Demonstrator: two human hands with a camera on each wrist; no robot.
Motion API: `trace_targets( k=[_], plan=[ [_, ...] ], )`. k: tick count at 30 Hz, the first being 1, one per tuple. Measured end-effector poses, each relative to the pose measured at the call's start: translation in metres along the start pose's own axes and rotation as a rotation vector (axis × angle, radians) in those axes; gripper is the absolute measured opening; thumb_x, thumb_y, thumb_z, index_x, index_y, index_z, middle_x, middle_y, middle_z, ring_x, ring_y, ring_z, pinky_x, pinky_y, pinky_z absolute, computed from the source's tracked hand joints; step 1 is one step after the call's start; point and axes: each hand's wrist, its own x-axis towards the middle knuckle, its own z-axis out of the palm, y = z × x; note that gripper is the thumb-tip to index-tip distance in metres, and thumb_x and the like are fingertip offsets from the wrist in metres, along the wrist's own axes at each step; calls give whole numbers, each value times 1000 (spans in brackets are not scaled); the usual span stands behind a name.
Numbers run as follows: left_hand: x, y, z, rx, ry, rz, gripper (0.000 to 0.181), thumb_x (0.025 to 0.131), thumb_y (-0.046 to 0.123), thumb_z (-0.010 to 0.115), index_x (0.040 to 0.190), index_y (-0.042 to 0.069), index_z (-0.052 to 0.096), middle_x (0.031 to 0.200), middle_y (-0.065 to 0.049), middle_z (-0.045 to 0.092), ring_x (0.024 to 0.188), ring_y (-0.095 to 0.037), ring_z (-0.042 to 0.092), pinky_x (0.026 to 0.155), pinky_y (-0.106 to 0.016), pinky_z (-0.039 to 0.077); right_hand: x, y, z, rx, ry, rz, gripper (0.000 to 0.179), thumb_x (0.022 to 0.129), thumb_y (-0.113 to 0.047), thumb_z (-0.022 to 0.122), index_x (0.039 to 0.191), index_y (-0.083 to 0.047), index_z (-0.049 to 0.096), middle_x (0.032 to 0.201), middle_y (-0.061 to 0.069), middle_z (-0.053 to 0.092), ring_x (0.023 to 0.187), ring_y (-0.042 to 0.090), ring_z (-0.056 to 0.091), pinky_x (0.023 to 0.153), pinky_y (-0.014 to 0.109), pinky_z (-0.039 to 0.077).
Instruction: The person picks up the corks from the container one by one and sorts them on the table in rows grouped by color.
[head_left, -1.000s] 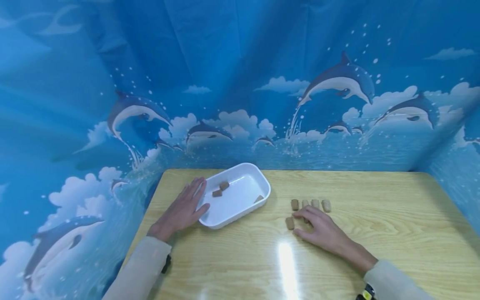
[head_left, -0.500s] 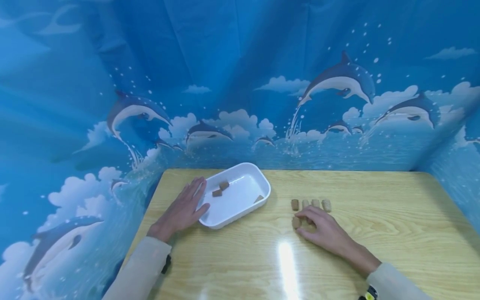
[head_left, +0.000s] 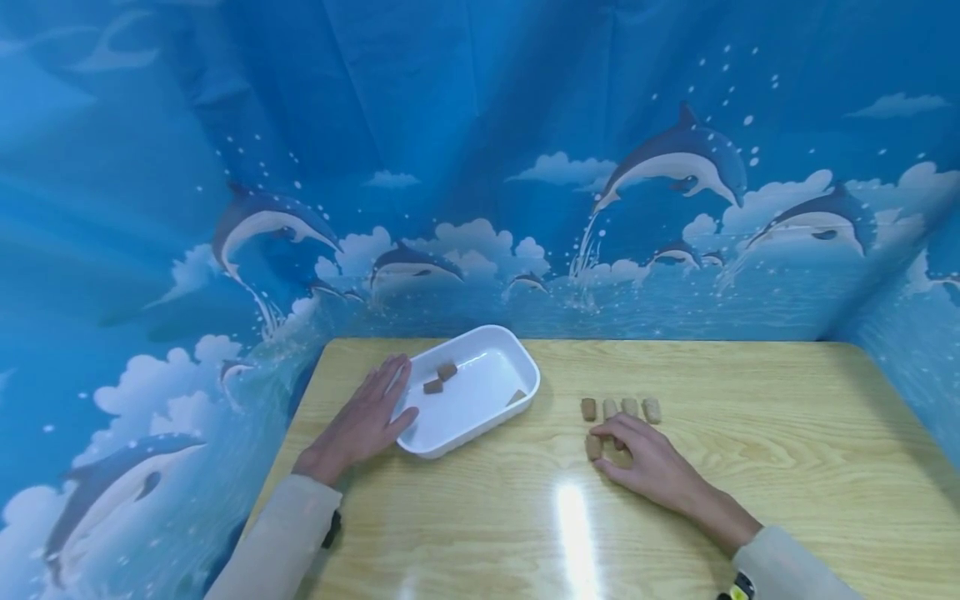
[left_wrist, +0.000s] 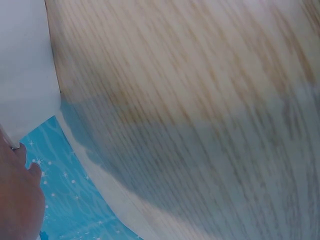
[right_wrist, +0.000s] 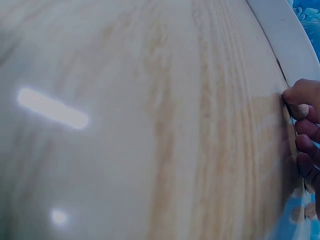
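Observation:
My right hand (head_left: 648, 458) pinches a small tan cork (head_left: 594, 447) between thumb and index finger, low over the table. In the right wrist view, the round end of this cork (right_wrist: 299, 111) shows beside the thumb. Another cork (head_left: 618, 445) is partly hidden behind the fingers. Just beyond the hand stands a row of several corks (head_left: 588, 409), one of them half covered by the fingers. My left hand (head_left: 367, 421) rests with straight fingers on the left end of a white tray (head_left: 525, 367). Inside the tray lie a few brown corks (head_left: 447, 371).
The wooden table (head_left: 750, 417) ends at a blue curtain printed with dolphins (head_left: 480, 208), which hangs behind it and along both sides. A bright light reflection (head_left: 573, 533) crosses the near part of the tabletop.
The right thumb and index finger have closed on the cork, which has shifted slightly right toward the other one behind the fingers. My left hand and the tray have stayed put.

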Motion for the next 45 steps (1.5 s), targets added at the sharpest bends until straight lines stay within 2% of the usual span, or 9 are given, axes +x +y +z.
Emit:
trace_targets(
  k=[6,20,26,28,31,34,35,38,45],
  plan=[
    [-1,0,0,-3,-2,-1,86,114,51,49,177,14,3,186,-12,6,172,-34,4,140,-56,11,0,0,1,-3,-3,-7,42,91,-22,89,131,-20,75,107,-15,64,93,2,56,74,24,54],
    [-1,-1,-1,-6,5,2,85,114,50,48,176,12,5,186,-12,6,172,-34,3,140,-56,10,1,-1,2,-11,17,11,46,90,-30,90,131,-19,75,104,-14,64,91,3,56,73,22,53],
    [0,-1,-3,-3,0,1,84,115,50,48,176,12,5,185,-12,6,172,-33,3,141,-55,9,5,-6,-6,-1,16,53,47,91,-35,89,133,-20,74,111,-12,68,96,5,61,82,30,60],
    [0,-1,-3,-2,0,1,84,115,50,48,176,12,5,185,-12,6,172,-33,3,141,-55,9,9,-8,-10,10,30,46,45,93,-35,87,133,-19,75,112,-10,70,97,8,62,90,41,62],
    [0,-1,-3,0,2,1,84,115,50,48,176,12,5,185,-12,6,172,-34,4,141,-55,9,18,-11,-15,22,52,7,42,95,-33,87,132,-17,75,116,-7,73,97,12,65,91,47,59],
    [0,-1,-2,-2,1,3,84,114,50,48,176,12,5,185,-13,7,172,-34,4,140,-55,9,29,-14,-20,44,71,-34,40,95,-27,87,131,-15,75,118,-4,75,99,16,68,91,46,60],
    [0,-1,-2,0,-1,2,84,114,50,48,176,12,5,185,-13,6,172,-34,3,140,-55,9,33,-15,-22,52,72,-43,39,95,-26,86,131,-15,75,118,-3,75,100,17,68,85,41,61],
    [0,-1,-2,-6,-4,-2,84,114,50,48,176,12,5,185,-13,6,172,-33,2,141,-55,9,46,-20,-27,70,73,-66,38,96,-23,85,131,-15,75,118,2,75,97,21,70,80,41,64],
    [0,1,-2,-6,-3,-11,84,114,51,48,177,13,6,186,-12,6,172,-34,3,140,-55,10,80,-29,-33,53,66,-106,38,97,-25,84,132,-16,74,123,4,74,95,25,68,72,39,62]
  ],
)
